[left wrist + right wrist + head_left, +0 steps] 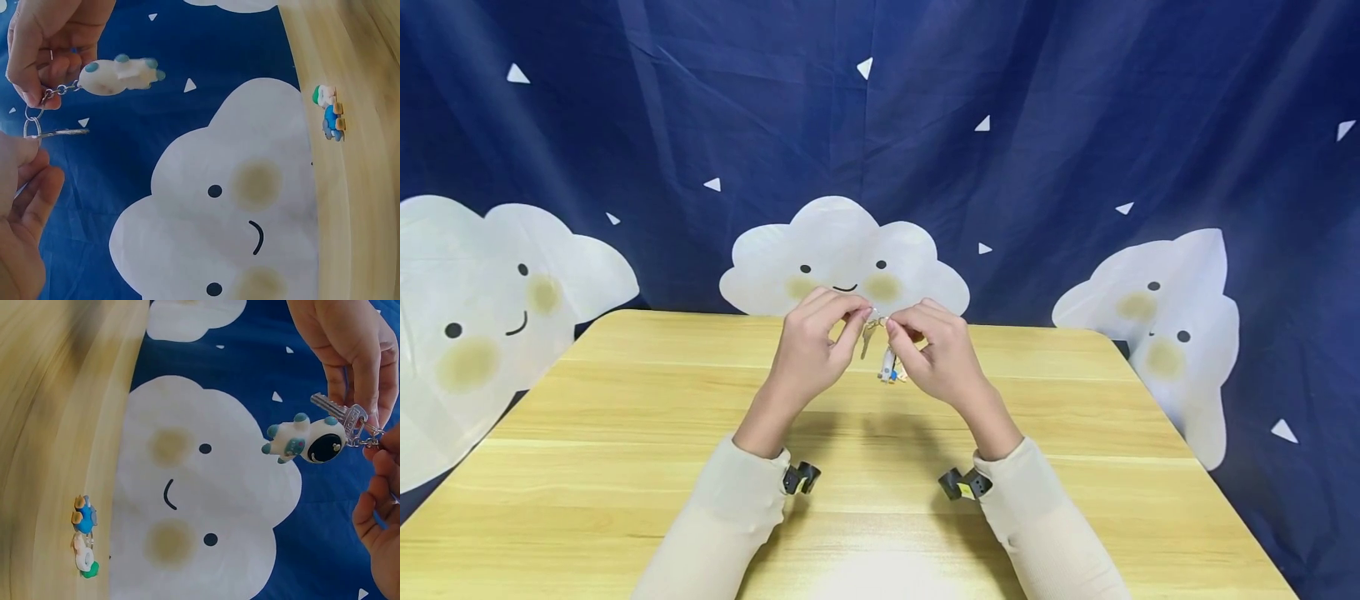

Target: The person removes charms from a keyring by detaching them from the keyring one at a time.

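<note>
Above the table's far part, my left hand point(812, 340) and right hand point(938, 348) meet, each pinching between thumb and fingers at joined metal rings. The split ring point(31, 129) at my left fingertips bears a silver key point(331, 406), which hangs down. From the ring at my right fingertips a short chain point(61, 90) runs to a white astronaut keychain figure point(312, 440) with teal hands and feet and a dark visor. The figure dangles below the hands, apart from the table. Fingertips hide part of the rings.
On the wooden table point(865, 467), a small blue figurine point(83, 514) lies beside a white-and-green one point(84, 553), near the far edge and below the hands. Behind stands a dark blue curtain point(925, 150) with white clouds. Both wrists carry small black cameras.
</note>
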A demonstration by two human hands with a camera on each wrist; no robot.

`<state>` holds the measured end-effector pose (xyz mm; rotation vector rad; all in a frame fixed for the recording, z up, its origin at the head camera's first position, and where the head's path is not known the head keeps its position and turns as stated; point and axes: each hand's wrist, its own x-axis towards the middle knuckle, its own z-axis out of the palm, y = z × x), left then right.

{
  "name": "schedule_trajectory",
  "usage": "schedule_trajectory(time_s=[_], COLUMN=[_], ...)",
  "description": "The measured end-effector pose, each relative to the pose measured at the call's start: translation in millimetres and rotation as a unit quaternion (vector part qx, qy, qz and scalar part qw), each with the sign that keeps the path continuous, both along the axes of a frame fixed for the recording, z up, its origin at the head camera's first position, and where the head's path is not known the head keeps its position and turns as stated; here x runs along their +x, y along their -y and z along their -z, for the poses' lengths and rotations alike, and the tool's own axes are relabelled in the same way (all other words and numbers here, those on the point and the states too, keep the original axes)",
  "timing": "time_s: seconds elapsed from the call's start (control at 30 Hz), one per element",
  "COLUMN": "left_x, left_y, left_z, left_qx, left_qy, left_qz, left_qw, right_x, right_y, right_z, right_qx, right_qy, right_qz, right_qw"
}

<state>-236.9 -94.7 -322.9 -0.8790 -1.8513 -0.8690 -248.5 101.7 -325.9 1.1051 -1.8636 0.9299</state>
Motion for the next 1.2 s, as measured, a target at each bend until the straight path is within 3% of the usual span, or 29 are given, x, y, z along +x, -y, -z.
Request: schedule_trajectory(time_s=[0.47,1.2], left_x=[-1.4,2.3], left_y=[-0.2,-2.4], left_z=[0.2,-1.0], left_qx=[-0.007,0.001], left_qy=[-0.018,0.003], left_qz=[0.021,0.039], left_qw=[0.9996,0.9992], right_x=[0.7,3.0], right_y=[-0.8,-6.3], right_z=[-2.0,-4.9], right_qx=[-0.040,0.002], right_qy=[0.048,0.094], right_qz=[-0.006,-0.011], right_qw=[0.998,0.996])
